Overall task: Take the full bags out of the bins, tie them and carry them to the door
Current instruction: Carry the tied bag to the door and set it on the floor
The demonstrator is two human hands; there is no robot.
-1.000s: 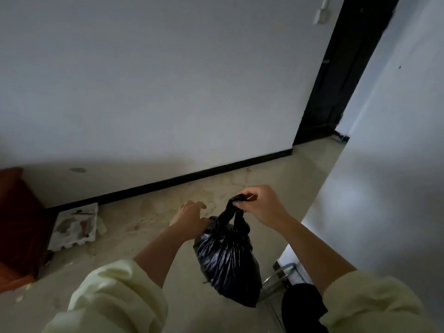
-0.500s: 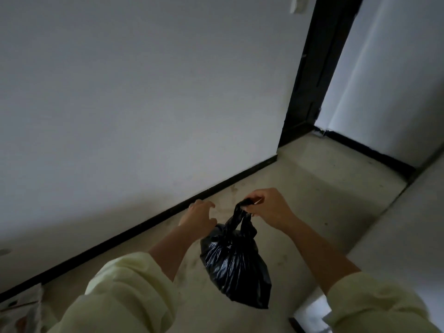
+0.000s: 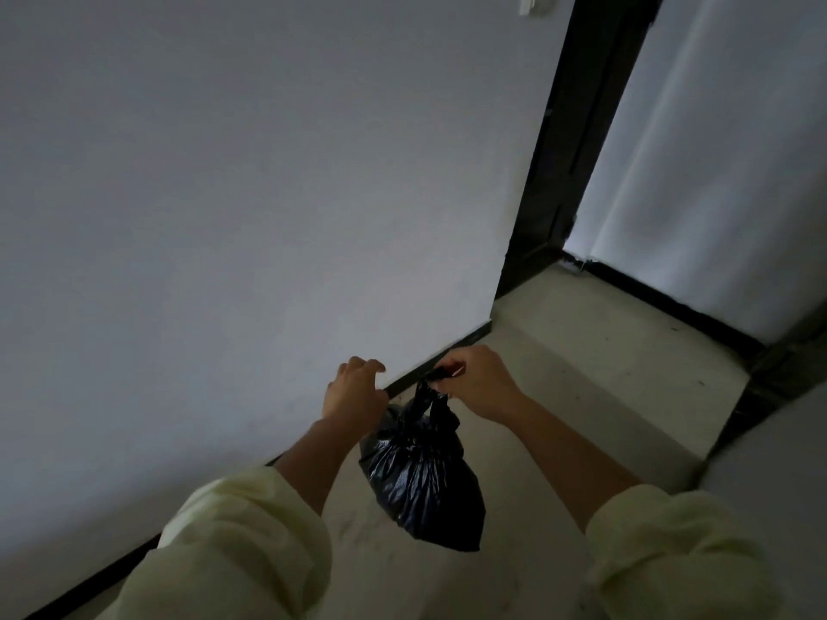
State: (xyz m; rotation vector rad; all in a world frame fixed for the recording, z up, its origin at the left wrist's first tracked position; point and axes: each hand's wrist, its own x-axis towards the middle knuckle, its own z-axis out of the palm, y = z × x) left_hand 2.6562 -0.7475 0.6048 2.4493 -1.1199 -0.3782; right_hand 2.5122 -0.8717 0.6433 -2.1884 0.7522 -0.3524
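Black plastic gathers into a twisted neck that the right hand [image 3: 479, 387] pinches from above, so the bag [image 3: 420, 478] hangs free in the air over the floor [image 3: 581, 351], between the two forearms. The left hand [image 3: 353, 391] holds nothing; its fingers are loosely curled just beside the neck, much as they were half a second ago. Since then the skirting [image 3: 461, 340] has come closer under the hands, the dark door frame [image 3: 577, 140] stands larger and nearer ahead on the right, and the scrap of tray at the lower left edge has dropped out of sight. The left wrist covers the bag's upper left shoulder, and the right fingertips are tucked out of sight, so the knot is hard to make out. Pale yellow sleeves [image 3: 250, 548] are cut off at the bottom edge, a wall switch [image 3: 534, 3] at the top.
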